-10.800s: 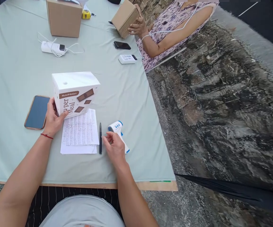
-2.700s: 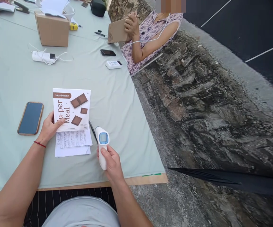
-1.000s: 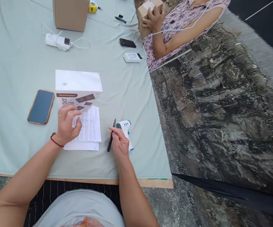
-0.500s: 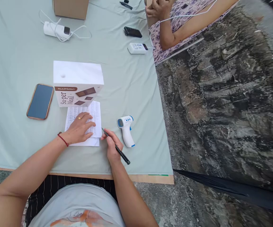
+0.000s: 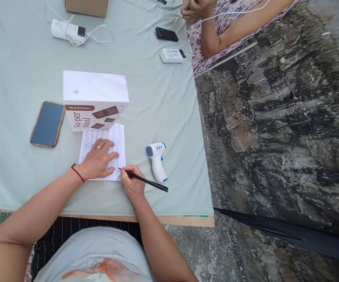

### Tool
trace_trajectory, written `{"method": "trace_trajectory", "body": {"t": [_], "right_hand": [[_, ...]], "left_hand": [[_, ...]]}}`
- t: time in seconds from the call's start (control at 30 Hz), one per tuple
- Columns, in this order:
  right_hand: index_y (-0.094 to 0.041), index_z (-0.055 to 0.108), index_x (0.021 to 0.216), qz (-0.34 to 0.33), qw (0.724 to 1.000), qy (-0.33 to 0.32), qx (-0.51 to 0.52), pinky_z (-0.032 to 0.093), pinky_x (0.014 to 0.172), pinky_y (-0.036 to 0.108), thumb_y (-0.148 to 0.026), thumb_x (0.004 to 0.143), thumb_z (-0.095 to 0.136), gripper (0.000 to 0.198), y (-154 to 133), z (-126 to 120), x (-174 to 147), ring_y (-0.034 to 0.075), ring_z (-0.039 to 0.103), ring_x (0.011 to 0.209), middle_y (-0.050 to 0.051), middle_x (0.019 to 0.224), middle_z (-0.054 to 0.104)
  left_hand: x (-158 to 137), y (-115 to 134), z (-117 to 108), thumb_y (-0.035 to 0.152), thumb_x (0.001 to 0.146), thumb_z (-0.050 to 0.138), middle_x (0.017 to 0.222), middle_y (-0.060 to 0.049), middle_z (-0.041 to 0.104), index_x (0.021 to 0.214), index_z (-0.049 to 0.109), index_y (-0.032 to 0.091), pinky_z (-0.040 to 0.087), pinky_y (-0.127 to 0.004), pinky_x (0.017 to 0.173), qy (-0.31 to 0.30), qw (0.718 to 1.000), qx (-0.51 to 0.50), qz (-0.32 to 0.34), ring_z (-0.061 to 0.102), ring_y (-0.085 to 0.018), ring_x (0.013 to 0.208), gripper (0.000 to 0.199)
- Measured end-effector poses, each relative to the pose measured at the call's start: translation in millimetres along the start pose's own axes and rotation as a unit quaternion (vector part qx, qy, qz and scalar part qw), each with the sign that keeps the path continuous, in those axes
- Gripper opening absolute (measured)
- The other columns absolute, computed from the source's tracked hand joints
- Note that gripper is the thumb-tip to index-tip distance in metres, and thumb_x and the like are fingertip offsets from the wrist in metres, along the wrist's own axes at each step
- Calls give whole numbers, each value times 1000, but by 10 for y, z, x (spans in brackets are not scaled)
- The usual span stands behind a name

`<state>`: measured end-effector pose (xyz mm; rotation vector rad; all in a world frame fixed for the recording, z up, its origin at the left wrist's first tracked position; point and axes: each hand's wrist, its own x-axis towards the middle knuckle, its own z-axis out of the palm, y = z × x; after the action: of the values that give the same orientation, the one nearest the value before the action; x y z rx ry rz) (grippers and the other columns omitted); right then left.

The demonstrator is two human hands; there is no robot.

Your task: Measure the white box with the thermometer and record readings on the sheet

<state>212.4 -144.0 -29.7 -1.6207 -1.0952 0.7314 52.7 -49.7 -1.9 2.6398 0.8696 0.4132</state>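
Covered in small handwriting, a sheet of paper [image 5: 116, 137] lies on the cloth-covered table. My left hand [image 5: 99, 159] rests flat on it with the fingers spread, a ring on one finger. A black pen [image 5: 150, 181] is gripped in my right hand [image 5: 134, 184], its tip at the paper's lower right part. Behind the sheet stands a white NutriMotion box [image 5: 95, 88], overlapping the paper's top edge in view. To the right of my right hand lies a white and blue infrared thermometer [image 5: 156, 161].
A phone [image 5: 47, 124] lies left of the box. Farther back are a white device with a cable [image 5: 66, 32], a cardboard box [image 5: 86, 7], a black device [image 5: 167, 34] and another white device [image 5: 173, 55]. Another person's arm [image 5: 210, 37] is at the table's far right edge.
My right hand has moved left and slightly down, bringing the pen tip from beside the sheet onto its lower right part. The pen now slants flatter. My left hand stays on the paper.
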Motion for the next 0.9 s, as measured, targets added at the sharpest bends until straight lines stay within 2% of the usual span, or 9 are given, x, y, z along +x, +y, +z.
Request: {"method": "trace_trajectory", "body": {"t": [0.3, 0.9], "right_hand": [[-23, 59, 69, -7, 999, -28, -36, 44, 52, 26, -33, 74, 58, 12, -28, -7, 5, 12, 49, 51, -4, 58, 58], [-23, 57, 68, -12, 998, -26, -55, 42, 51, 26, -33, 72, 57, 11, -26, -1, 4, 12, 47, 49, -5, 55, 55]], "left_hand": [[-4, -9, 17, 29, 83, 62, 126, -16, 50, 110, 66, 16, 33, -60, 112, -3, 1000, 2, 3, 45, -34, 123, 31], [-3, -7, 5, 30, 83, 64, 127, -17, 50, 112, 66, 16, 34, -60, 112, -6, 1000, -1, 2, 44, -35, 124, 32]]}}
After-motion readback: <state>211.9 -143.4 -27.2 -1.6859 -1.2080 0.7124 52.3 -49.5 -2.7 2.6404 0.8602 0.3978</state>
